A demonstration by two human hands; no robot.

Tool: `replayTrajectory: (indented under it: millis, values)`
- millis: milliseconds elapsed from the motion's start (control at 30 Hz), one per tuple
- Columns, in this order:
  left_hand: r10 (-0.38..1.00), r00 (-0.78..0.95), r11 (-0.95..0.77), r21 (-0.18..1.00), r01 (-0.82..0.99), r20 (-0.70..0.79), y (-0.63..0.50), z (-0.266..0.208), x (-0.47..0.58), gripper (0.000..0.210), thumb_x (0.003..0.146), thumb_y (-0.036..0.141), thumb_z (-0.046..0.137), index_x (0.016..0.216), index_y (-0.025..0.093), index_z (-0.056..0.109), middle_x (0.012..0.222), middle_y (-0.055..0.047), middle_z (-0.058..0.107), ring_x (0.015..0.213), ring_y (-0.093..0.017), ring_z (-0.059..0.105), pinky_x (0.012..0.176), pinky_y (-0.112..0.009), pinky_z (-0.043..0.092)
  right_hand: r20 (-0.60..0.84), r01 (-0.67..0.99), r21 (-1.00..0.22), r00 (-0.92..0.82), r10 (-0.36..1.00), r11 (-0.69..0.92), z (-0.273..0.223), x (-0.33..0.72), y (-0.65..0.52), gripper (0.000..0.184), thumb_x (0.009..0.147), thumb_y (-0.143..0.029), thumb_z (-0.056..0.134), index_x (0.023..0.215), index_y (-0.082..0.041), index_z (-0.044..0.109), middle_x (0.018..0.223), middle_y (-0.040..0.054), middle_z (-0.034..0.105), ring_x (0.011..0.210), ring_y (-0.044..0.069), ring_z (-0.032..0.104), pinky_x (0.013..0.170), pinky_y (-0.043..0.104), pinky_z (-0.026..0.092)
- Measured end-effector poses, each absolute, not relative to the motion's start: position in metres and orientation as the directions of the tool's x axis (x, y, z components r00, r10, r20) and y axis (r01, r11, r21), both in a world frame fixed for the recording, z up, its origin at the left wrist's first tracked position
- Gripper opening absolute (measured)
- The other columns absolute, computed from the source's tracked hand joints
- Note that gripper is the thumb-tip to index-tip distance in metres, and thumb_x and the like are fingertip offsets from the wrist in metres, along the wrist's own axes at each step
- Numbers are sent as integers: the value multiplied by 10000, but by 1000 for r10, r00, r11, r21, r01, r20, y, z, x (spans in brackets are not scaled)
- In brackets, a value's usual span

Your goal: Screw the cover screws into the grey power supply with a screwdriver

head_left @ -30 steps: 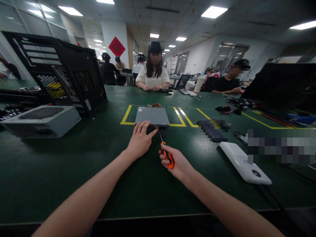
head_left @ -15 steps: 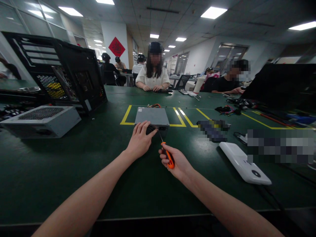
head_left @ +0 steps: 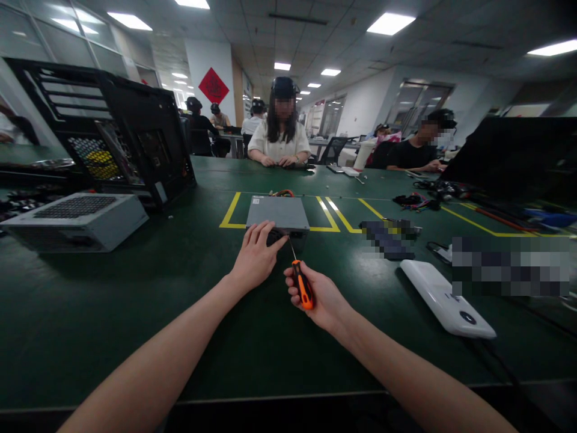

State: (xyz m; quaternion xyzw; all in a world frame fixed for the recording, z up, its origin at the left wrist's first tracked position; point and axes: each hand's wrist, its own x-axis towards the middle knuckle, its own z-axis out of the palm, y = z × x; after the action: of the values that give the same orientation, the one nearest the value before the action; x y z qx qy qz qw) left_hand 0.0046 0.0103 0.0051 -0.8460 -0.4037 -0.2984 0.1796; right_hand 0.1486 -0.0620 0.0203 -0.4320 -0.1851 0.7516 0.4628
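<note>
Ideally, screwdriver [head_left: 303, 285]: best kept in line with its shaft, pushed in firmly and turned slowly; whether the tip is seated is too small to tell.
Right hand [head_left: 325, 296]: fingers wrapped around the orange-and-black handle.
Left hand [head_left: 255, 258]: fingers slightly spread, thumb apart beside the shaft; steady pressure should help.
Power supply unit [head_left: 279, 211]: on the green table [head_left: 252, 355], its near edge under the left fingertips.

open tabletop [head_left: 279, 355] nearside, power supply [head_left: 277, 212] blocking ahead
</note>
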Motion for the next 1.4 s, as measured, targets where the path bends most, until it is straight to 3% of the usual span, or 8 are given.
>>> replayTrajectory:
  millis: [200, 433, 567, 667, 867, 1033, 1233, 1400]
  values:
    - [579, 495, -611, -57, 789, 648, 10, 5, 5, 394, 785, 156, 462, 1161, 260, 513, 1288, -101, 332, 1234, -268, 270, 1027, -471, 224, -475, -581, -678, -121, 871, -451, 21, 148, -61, 153, 793, -299, 517, 786, -147, 501, 622, 11, 515, 433, 38, 425, 326, 103, 260]
    - [573, 490, -622, -41, 782, 658, 10, 5, 5, 399, 779, 150, 463, 1156, 268, 517, 1287, -93, 338, 1230, -269, 275, 1019, -481, 233, -477, -573, -666, -165, 863, -478, 20, 151, -60, 266, 866, -309, 362, 784, -118, 528, 608, 22, 506, 434, 45, 438, 356, 124, 338]
    - [575, 490, -621, -40, 782, 655, 10, 5, 5, 402, 776, 149, 466, 1156, 268, 517, 1285, -95, 340, 1231, -266, 274, 1022, -474, 229, -451, -596, -681, -117, 885, -426, 20, 149, -60, 157, 797, -292, 510, 768, -137, 507, 615, 6, 504, 433, 34, 423, 330, 104, 278]
    - [575, 499, -619, -54, 784, 649, 10, 5, 5, 402, 781, 155, 463, 1164, 266, 509, 1284, -98, 336, 1234, -263, 271, 1023, -471, 227, -446, -594, -690, -101, 890, -413, 20, 149, -60, 78, 774, -209, 537, 768, -143, 496, 629, 0, 513, 451, 32, 440, 356, 102, 309]
    - [571, 494, -616, -56, 786, 656, 10, 5, 5, 394, 778, 151, 466, 1151, 267, 520, 1283, -96, 343, 1229, -267, 280, 1017, -476, 237, -482, -560, -668, -175, 858, -490, 20, 149, -61, 255, 860, -300, 379, 796, -114, 539, 622, 22, 508, 456, 49, 451, 374, 129, 358]
    - [566, 498, -616, -63, 785, 657, 10, 5, 5, 401, 778, 149, 466, 1157, 270, 516, 1286, -95, 342, 1233, -271, 276, 1014, -484, 245, -446, -599, -685, -104, 889, -414, 20, 150, -61, 78, 768, -202, 547, 759, -134, 509, 632, 0, 506, 456, 30, 437, 350, 98, 298]
    - [563, 491, -624, -48, 780, 665, 11, 5, 5, 417, 770, 140, 470, 1162, 277, 510, 1285, -84, 348, 1232, -270, 278, 1011, -494, 248, -488, -549, -670, -182, 854, -500, 20, 150, -60, 268, 862, -316, 375, 811, -117, 547, 623, 22, 506, 451, 48, 443, 367, 133, 350]
    - [571, 490, -619, -47, 784, 658, 10, 5, 5, 411, 769, 142, 474, 1158, 267, 517, 1286, -96, 347, 1235, -269, 275, 1017, -478, 244, -479, -555, -701, -99, 872, -448, 22, 148, -61, 115, 763, -228, 564, 754, -134, 499, 639, 6, 517, 455, 33, 443, 347, 103, 299]
